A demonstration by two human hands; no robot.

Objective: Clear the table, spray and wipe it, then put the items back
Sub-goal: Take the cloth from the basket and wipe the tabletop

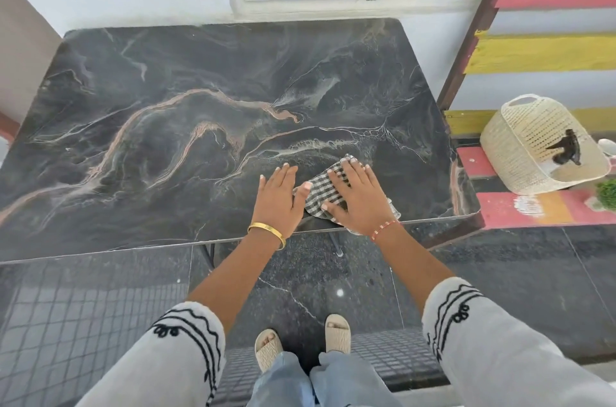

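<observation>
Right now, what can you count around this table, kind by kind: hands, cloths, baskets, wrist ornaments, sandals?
Hands: 2, the left hand and the right hand, both flat
Checked cloths: 1, the checked cloth on the marble-patterned table
Baskets: 1, the cream woven basket, tipped on its side
Wrist ornaments: 2, the gold bangle and the beaded bracelet
Sandals: 2, the sandals
Total: 8

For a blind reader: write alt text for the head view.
Both hands press a checked cloth flat on a dark marbled table near its front edge, right hand on top, left hand beside it. A woven basket sits to the right.
</observation>
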